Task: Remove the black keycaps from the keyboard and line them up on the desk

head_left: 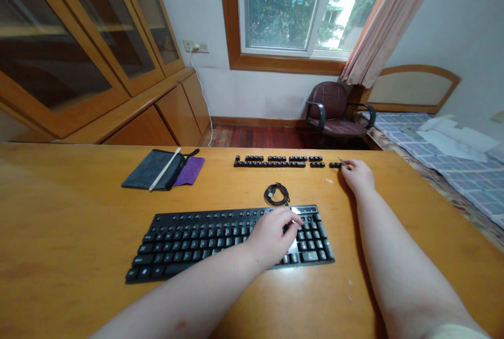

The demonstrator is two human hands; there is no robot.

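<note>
"Covering a bit of the keyboard [208, 234] toward its right side, did the left hand [271, 233] hold anything?"

"I couldn't tell. Its fingers [292, 216] were close together. The right hand [359, 176], past the keyboard's far right corner, pinched a thin tool [344, 163] by the loose keys [279, 163], which sat beyond the keyboard on the same surface [79, 223]."
</note>
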